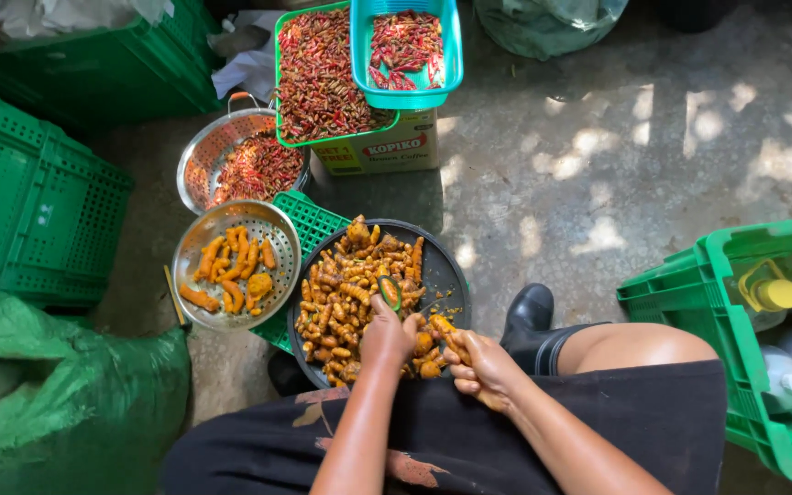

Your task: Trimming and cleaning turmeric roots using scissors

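**A:** What sits at the left?

**B:** A green perforated plastic crate (pixel 29 211), then a round metal colander (pixel 236 264) holding peeled orange turmeric pieces (pixel 231 270). Behind it a second metal colander (pixel 231 160) holds red chillies.

**A:** And the middle?

**B:** A round black tray (pixel 442 266) heaped with unpeeled turmeric roots (pixel 346 298). At its near edge the left hand (pixel 387 335) grips a small green-handled peeler (pixel 390 291). Just beside it, the right hand (pixel 483 367) is closed around one turmeric root (pixel 446 335).

**A:** What might go wrong?

**B:** I judge the blade works close to the fingers holding the knobbly root; a slip could nick them. The tray's pile could also spill onto the concrete floor (pixel 616 174).

**A:** The right side?

**B:** Another green plastic crate (pixel 689 293) with bottles.
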